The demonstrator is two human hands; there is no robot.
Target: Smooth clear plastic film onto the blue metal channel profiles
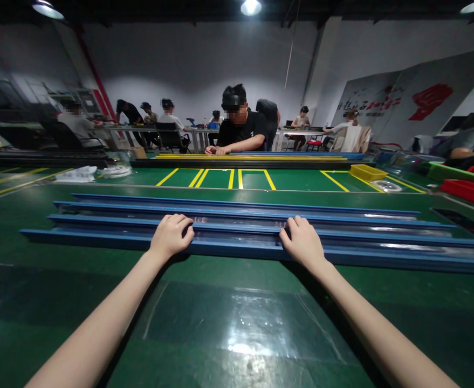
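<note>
Long blue channel strips (237, 249) lie side by side across the green table, their raised edges running left to right. My left hand (171, 235) is closed over the nearest strip, left of its middle, with the fingers curled past the front edge. To the right, my right hand (302, 242) grips the same strip in a similar way, palm down. Both sets of fingertips are partly hidden inside the channel. Shiny clear plastic sheet (237, 318) lies on the table between my forearms.
Beyond the strips, yellow tape (232, 179) marks the green tabletop (297, 180). A yellow tray (367, 172) and a red tray (469, 191) stand at the right. Black rails (237, 163) run along the far side, where a person (240, 126) in black leans over the table.
</note>
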